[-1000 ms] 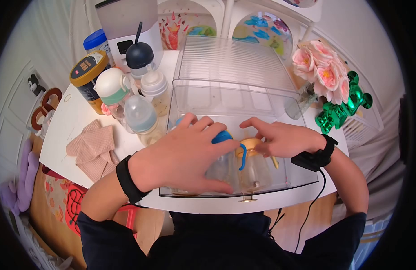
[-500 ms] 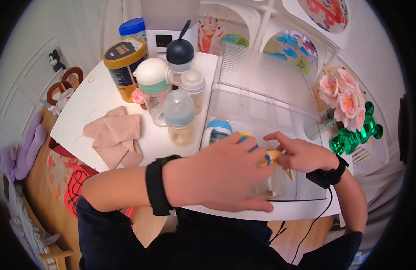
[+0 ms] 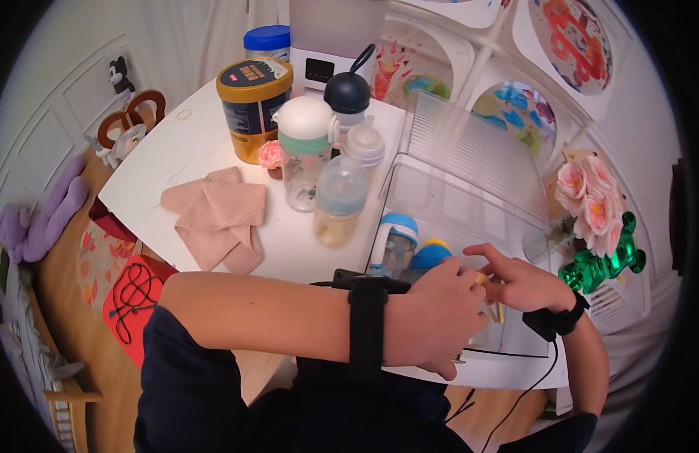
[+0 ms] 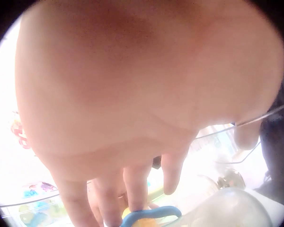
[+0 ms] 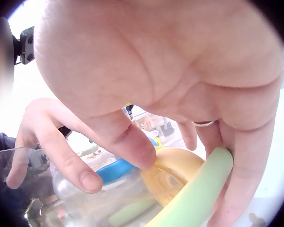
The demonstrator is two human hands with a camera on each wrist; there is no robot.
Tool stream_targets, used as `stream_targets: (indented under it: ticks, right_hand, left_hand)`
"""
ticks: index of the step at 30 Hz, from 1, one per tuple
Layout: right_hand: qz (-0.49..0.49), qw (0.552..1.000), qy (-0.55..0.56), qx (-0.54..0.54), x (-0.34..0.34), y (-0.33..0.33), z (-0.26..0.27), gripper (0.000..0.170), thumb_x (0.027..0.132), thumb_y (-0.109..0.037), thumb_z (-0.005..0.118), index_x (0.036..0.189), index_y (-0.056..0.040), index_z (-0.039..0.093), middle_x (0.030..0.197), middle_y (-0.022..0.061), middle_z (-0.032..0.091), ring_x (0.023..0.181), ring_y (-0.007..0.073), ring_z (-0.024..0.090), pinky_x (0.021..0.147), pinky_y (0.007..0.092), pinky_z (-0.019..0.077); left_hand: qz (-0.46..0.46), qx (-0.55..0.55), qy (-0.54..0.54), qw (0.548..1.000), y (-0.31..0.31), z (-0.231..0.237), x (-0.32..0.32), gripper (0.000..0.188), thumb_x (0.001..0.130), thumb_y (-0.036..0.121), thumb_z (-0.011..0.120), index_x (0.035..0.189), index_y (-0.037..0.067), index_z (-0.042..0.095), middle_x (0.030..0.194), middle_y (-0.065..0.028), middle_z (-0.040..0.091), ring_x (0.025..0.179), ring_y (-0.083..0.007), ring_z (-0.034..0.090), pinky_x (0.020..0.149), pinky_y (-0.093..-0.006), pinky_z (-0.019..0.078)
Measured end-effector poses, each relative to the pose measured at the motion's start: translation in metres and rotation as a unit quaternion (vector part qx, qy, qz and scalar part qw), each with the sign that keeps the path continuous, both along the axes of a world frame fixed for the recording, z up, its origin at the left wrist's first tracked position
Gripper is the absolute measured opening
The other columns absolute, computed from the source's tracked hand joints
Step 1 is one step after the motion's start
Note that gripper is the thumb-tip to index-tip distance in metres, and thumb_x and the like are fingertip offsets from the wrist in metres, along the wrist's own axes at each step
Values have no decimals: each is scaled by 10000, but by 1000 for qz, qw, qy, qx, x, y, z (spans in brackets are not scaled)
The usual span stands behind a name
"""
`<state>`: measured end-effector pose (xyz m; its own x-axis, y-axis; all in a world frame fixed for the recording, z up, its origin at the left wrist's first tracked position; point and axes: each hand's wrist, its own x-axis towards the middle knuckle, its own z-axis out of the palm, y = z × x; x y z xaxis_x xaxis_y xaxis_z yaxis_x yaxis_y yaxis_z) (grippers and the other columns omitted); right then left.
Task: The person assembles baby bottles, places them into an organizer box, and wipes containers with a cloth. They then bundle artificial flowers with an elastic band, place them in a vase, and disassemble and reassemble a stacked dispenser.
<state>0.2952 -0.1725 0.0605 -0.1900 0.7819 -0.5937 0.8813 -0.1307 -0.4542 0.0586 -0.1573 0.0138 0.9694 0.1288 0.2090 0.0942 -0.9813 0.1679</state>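
Since a second ago, my left hand [image 3: 434,321] has shifted rightward along the clear storage box [image 3: 456,208] to meet my right hand [image 3: 529,287], uncovering the blue-and-white-lidded bottle [image 3: 398,235]. From the head view, that bottle and a blue-lidded bottle [image 3: 431,255] stand inside the box, whose ribbed lid [image 3: 474,140] is back from the opening. Outside, on the worktop [image 3: 153,174], are a mint-and-white-lidded bottle [image 3: 305,151], a dome-capped bottle [image 3: 340,198], a white-topped bottle [image 3: 364,143] and a dark-capped bottle [image 3: 348,92].

Through the left wrist view, my fingers reach straight down, clasping nothing; one fingertip meets a blue handle [image 4: 151,213].

On the right wrist view, I grip the yellow-collared bottle [image 5: 180,161], thumb on its collar and fingers behind its pale green handle [image 5: 191,194]; it too is in the box. With three bottles inside, four outside and the lid not closed, I judge the work to be partway.
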Motion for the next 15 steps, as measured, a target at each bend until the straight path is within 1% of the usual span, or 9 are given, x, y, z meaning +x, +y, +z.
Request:
stream_targets:
  ticks: [1, 5, 7, 8, 10, 11, 13, 14, 15]
  right_hand:
    - [-2, 1000, -2, 1, 0, 0, 0, 665, 1001, -179, 598, 1608, -129, 333, 1254, 241, 738, 1063, 410, 729, 936, 446, 548]
    - [25, 999, -10, 19, 3, 2, -1, 662, 1007, -183, 613, 1605, -129, 336, 1269, 245, 739, 1097, 416, 728, 951, 451, 548]
    - [41, 999, -18, 22, 2, 3, 0, 646, 1012, -173, 620, 1597, -131, 349, 1273, 250, 740, 1106, 418, 731, 954, 455, 554]
    - [42, 999, -18, 21, 1, 2, 1, 646, 1012, -173, 620, 1597, -131, 349, 1273, 250, 740, 1106, 418, 731, 954, 455, 554]
    - [43, 996, -38, 61, -4, 1, 8, 619, 1007, -162, 636, 1572, -124, 384, 1243, 256, 743, 1105, 427, 733, 932, 462, 571]
    - [44, 997, -39, 58, -6, 0, 14, 619, 1007, -162, 636, 1572, -124, 384, 1243, 256, 743, 1105, 427, 733, 932, 462, 571]
    - [50, 980, -75, 176, -11, 1, 29, 575, 995, -163, 652, 1527, -108, 440, 1206, 252, 745, 1087, 425, 737, 896, 472, 586]
    - [34, 972, -42, 228, -17, 3, 35, 509, 974, -157, 672, 1455, -89, 519, 1141, 255, 751, 1051, 427, 743, 860, 484, 588]
    - [36, 972, -43, 230, -25, 4, 42, 509, 974, -157, 672, 1455, -89, 519, 1141, 255, 751, 1051, 427, 743, 860, 484, 588]
  left_hand:
    - [-4, 18, -29, 999, 0, -2, 1, 658, 790, 582, 870, 1205, 92, 726, 1152, -109, 660, 1138, -278, 591, 922, -394, 429]
    - [1, 34, -17, 999, -1, 1, 5, 627, 783, 557, 878, 1211, 122, 733, 1138, -93, 658, 1127, -274, 591, 919, -397, 431]
    - [-2, 39, 53, 998, 1, 8, 7, 503, 815, 457, 849, 1192, 139, 752, 1130, -90, 665, 1124, -271, 601, 906, -393, 433]
    - [-2, 38, 52, 998, 0, 5, 8, 503, 815, 457, 849, 1192, 139, 752, 1130, -90, 665, 1124, -271, 601, 906, -393, 433]
    - [18, 56, 22, 998, -3, -1, 9, 368, 843, 338, 794, 1158, 149, 771, 1119, -91, 671, 1108, -268, 614, 883, -390, 434]
    - [19, 53, 21, 998, -4, -3, 9, 368, 843, 338, 794, 1158, 149, 771, 1119, -91, 671, 1108, -268, 614, 883, -390, 434]
    - [26, 73, 3, 997, -5, -2, 8, 290, 856, 262, 750, 1121, 146, 780, 1113, -100, 676, 1098, -273, 623, 867, -389, 435]
    - [26, 73, 2, 997, -4, 0, 8, 290, 856, 262, 750, 1121, 146, 780, 1113, -100, 676, 1098, -273, 623, 867, -389, 435]
    - [22, 70, 22, 997, -3, 4, 8, 288, 857, 259, 753, 1122, 147, 778, 1120, -103, 674, 1101, -274, 623, 864, -391, 436]
